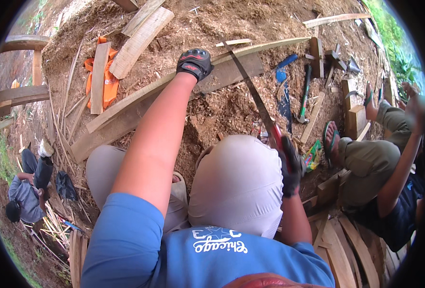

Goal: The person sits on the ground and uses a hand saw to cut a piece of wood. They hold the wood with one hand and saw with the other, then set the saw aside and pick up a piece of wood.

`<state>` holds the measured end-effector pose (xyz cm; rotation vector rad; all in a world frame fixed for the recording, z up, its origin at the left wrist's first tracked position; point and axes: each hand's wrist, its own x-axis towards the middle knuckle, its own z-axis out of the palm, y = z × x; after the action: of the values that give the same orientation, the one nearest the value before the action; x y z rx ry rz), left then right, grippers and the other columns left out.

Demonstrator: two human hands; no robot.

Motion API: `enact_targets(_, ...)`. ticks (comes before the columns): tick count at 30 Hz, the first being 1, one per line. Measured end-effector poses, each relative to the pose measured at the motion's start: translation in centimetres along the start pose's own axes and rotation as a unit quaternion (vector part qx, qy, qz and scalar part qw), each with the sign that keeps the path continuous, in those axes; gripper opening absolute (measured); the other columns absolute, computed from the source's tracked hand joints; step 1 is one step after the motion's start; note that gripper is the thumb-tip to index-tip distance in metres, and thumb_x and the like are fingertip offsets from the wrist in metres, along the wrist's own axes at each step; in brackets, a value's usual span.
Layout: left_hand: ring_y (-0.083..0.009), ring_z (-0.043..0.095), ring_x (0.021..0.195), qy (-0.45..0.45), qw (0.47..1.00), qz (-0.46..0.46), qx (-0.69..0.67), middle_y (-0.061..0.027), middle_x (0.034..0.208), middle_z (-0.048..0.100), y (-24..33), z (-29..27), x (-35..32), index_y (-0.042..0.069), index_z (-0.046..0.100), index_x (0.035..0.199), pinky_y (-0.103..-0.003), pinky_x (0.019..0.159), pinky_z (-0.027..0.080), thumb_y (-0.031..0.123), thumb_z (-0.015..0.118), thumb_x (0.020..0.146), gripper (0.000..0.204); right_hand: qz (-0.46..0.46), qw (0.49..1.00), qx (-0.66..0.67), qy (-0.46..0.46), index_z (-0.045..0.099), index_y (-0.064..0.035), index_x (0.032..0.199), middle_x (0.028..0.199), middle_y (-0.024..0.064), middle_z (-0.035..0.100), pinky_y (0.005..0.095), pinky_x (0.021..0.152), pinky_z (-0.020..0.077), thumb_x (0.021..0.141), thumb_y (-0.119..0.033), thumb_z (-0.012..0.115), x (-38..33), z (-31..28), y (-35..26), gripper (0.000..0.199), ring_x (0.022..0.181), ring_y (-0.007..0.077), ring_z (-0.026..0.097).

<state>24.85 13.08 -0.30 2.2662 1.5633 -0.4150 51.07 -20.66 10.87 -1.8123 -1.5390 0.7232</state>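
My left hand (194, 65), in a black glove with red marks, is closed over the upper edge of a long wooden plank (126, 104). The plank slants from lower left to upper right across the ground before me. Beside my raised knee, my right hand (291, 169), also gloved in black, grips the red handle of a hand saw (253, 91). Its long dark blade points up and to the left and crosses over the plank, right of my left hand. Whether the teeth touch the wood, I cannot tell. A wider, darker board (241, 72) lies along the plank's near side.
Right of the saw lie a hammer (305, 93) and a blue-handled tool (283, 79). An orange bag (108, 91) sits under a short board at left. One person (397, 149) sits close at right, another (28, 194) farther left. Wood shavings cover the ground.
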Motion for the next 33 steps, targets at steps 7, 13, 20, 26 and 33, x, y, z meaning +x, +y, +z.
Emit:
enact_targets(7,-0.0382,0.075,0.110,0.030,1.000,-0.008,0.000,-0.0199,0.117,0.078,0.5,1.3,-0.2,0.007,0.079,0.113,-0.050,0.098,0.059,0.042,0.065,0.100,0.040,0.030,0.997,0.039,0.067,0.070,0.0004,0.139,0.119,0.0224,0.079,0.0401,0.083,0.0614,0.091,-0.006,0.072,-6.9,-9.8,-6.9,0.049,0.094,0.0289,0.080)
enact_targets(13,-0.0359,0.074,0.112,0.107,0.994,-0.016,-0.003,-0.0198,0.119,0.075,3.0,5.9,-2.8,0.003,0.072,0.121,-0.048,0.101,0.058,0.020,0.047,0.105,0.034,0.021,0.994,0.007,0.107,0.068,0.0022,0.143,0.132,0.0196,0.075,0.0363,0.098,0.0560,0.101,-0.015,0.067,3.6,-4.8,-7.1,0.045,0.112,0.0238,0.074)
enact_targets(20,-0.0398,0.065,0.131,0.133,0.991,-0.003,0.007,-0.0252,0.139,0.066,5.4,6.6,-3.1,-0.005,0.059,0.142,-0.050,0.113,0.051,0.017,0.058,0.100,0.048,0.034,0.986,0.160,0.016,0.069,-0.0039,0.143,0.139,0.0179,0.073,0.0380,0.115,0.0479,0.106,-0.021,0.065,19.7,9.7,0.2,0.041,0.133,0.0275,0.066)
enact_targets(26,-0.0468,0.053,0.144,0.155,0.984,-0.053,0.062,-0.0306,0.155,0.054,4.9,8.9,-3.5,-0.006,0.054,0.149,-0.058,0.117,0.046,0.019,0.058,0.101,0.055,0.082,0.982,0.171,-0.026,0.065,-0.0037,0.148,0.142,0.0157,0.071,0.0345,0.112,0.0490,0.107,-0.017,0.066,14.8,8.1,-0.8,0.043,0.131,0.0211,0.066)
enact_targets(33,-0.0481,0.042,0.153,0.106,0.992,-0.064,0.038,-0.0312,0.165,0.042,5.2,8.8,-3.1,-0.005,0.048,0.157,-0.061,0.122,0.039,0.020,0.051,0.104,0.059,-0.037,0.995,0.089,-0.040,0.060,-0.0056,0.152,0.149,0.0168,0.066,0.0409,0.113,0.0506,0.102,-0.003,0.069,3.1,2.6,1.4,0.051,0.138,0.0298,0.063)
